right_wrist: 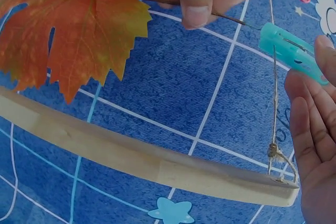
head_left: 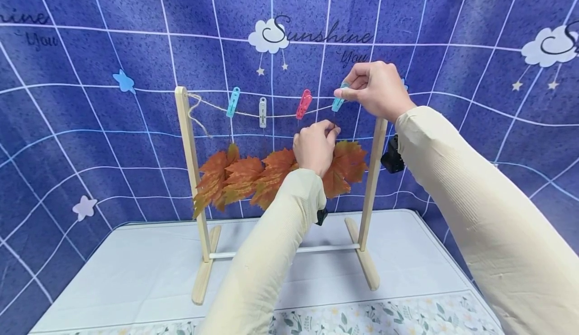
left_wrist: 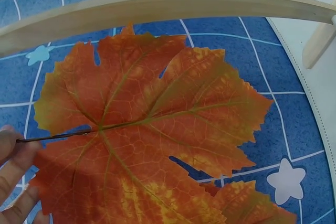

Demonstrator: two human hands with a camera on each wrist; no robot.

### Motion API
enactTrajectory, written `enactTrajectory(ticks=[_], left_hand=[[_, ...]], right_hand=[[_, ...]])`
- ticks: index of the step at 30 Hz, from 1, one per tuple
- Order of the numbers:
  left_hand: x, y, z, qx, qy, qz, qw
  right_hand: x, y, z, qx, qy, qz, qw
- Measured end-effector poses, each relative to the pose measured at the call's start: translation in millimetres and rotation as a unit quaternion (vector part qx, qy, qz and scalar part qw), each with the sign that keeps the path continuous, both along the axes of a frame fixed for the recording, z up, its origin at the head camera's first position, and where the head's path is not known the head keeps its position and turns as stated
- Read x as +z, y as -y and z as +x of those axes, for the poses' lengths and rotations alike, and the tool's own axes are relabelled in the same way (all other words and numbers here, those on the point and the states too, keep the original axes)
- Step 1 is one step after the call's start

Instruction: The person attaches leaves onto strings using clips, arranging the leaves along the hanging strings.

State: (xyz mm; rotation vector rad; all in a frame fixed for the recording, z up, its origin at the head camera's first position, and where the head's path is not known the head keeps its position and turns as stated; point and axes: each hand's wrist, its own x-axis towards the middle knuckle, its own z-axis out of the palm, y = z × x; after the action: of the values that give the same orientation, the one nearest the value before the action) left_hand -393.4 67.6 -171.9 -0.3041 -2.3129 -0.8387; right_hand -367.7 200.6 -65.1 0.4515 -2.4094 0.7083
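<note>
My left hand [head_left: 314,146] pinches the thin dark stem of an orange artificial leaf [head_left: 346,168] between thumb and fingers. In the left wrist view this leaf [left_wrist: 152,108] spreads wide, its stem running to my fingertips. My right hand [head_left: 377,86] holds the upper end of a turquoise clothespin [head_left: 338,99] between thumb and fingers. The right wrist view has the clothespin [right_wrist: 289,51] on the twine [right_wrist: 274,98], with the stem tip right at its lower end. Further left, a red [head_left: 304,104], a grey [head_left: 263,112] and another turquoise clothespin [head_left: 232,102] sit on the line, leaves [head_left: 244,174] hanging below them.
The twine is strung between the left post [head_left: 192,169] and right post [head_left: 373,184] of a wooden stand, joined low by a white rod [head_left: 327,248]. The stand's feet rest on a white table [head_left: 149,264]. A blue patterned curtain [head_left: 135,33] hangs behind.
</note>
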Motion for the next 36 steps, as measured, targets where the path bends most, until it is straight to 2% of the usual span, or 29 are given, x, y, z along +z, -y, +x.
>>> enactTrajectory(ticks=[5, 13, 20, 23, 27, 33, 36], left_hand=[[2.2, -0.3, 1.9, 0.001, 0.004, -0.005, 1.0], [3.0, 0.4, 6.4, 0.005, 0.005, -0.003, 1.0], [1.2, 2.9, 9.1, -0.003, 0.005, -0.002, 1.0], [0.5, 6.8, 12.2, -0.021, 0.013, 0.015, 0.9996], [-0.9, 13.1, 20.2, -0.04, 0.021, 0.029, 0.9986], [-7.7, 25.6, 36.4, -0.024, -0.012, -0.014, 0.9995], [-12.4, 35.2, 45.1, -0.031, -0.029, -0.027, 0.9988]], right_hand=[[0.7, 2.5, 2.5, 0.0, 0.011, -0.001, 0.9999], [4.2, 4.3, 8.4, 0.002, 0.055, 0.009, 0.9985], [3.0, 6.8, 16.1, 0.011, 0.062, 0.016, 0.9979], [3.1, 8.3, 21.8, 0.002, 0.043, 0.028, 0.9987], [2.1, 8.6, 31.6, -0.007, -0.003, 0.046, 0.9989], [-11.2, 3.6, 44.0, 0.005, -0.059, 0.04, 0.9974], [-21.9, -1.9, 47.7, 0.007, -0.078, 0.032, 0.9964]])
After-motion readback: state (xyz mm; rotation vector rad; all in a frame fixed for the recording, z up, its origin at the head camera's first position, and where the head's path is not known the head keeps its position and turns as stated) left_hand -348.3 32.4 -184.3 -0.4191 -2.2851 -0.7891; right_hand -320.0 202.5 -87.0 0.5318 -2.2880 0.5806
